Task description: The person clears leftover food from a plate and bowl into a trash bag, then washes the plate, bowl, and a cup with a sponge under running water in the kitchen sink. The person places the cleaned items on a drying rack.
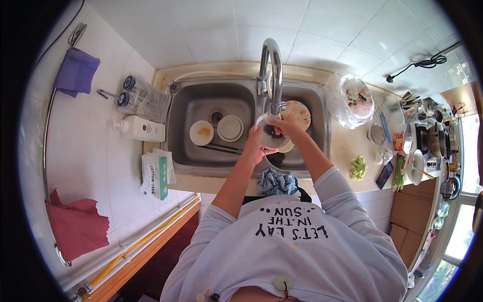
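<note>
Below the chrome faucet (272, 56), I hold a light-coloured bowl (277, 142) tilted over the right basin (319, 151) of a steel double sink. My left hand (256, 148) supports the bowl's left side and underside. My right hand (289, 126) grips it from the right, its fingers curled over the rim into the bowl. Something dark shows inside by those fingers; I cannot tell what it is. Behind my right hand rests a plate with an orange pattern (300, 111). Under the bowl, a pale yellowish dish (287, 147) is partly hidden. A dark item (276, 158) lies lower in that basin.
The left basin (181, 102) holds a stained bowl (201, 133), stacked white bowls (230, 129) and dark chopsticks (219, 148). A crumpled blue cloth (277, 182) sits on the front edge. Right of the sink are a plastic bag (351, 100), cauliflower (357, 168) and a phone (385, 175).
</note>
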Available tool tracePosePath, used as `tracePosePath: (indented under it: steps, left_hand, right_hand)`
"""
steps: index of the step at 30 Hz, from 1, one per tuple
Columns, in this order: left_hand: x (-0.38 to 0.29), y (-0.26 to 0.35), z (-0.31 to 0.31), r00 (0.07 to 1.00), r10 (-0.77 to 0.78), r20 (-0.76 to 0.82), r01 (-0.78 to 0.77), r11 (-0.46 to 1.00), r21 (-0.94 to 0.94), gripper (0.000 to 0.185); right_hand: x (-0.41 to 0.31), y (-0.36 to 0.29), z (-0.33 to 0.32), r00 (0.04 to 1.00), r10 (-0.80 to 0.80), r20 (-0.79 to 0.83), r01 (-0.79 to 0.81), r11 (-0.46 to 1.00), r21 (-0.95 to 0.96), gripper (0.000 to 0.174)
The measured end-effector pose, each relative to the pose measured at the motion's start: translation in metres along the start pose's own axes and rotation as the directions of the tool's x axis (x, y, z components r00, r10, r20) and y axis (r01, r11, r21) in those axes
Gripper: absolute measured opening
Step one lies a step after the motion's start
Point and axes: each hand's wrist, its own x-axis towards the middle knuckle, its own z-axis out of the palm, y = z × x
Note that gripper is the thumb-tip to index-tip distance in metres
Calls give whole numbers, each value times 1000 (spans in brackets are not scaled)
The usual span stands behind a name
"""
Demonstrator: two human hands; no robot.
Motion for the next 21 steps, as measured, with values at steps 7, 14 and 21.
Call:
tracePosePath:
  steps: [7,14,21]
  left_hand:
    - [-4,0,6,1000,-20,10,19,999,40,46]
    - [-3,-2,0,1000,5,10,-5,1000,14,47]
    - [0,-5,-5,999,-1,37,1,1000,-18,49]
  right_hand:
    - [-5,-14,5,982,140,-127,-128,987,100,44]
    - [5,8,4,983,173,63,-184,913,363,29]
    - [3,8,1,964,162,209,-253,793,554,33]
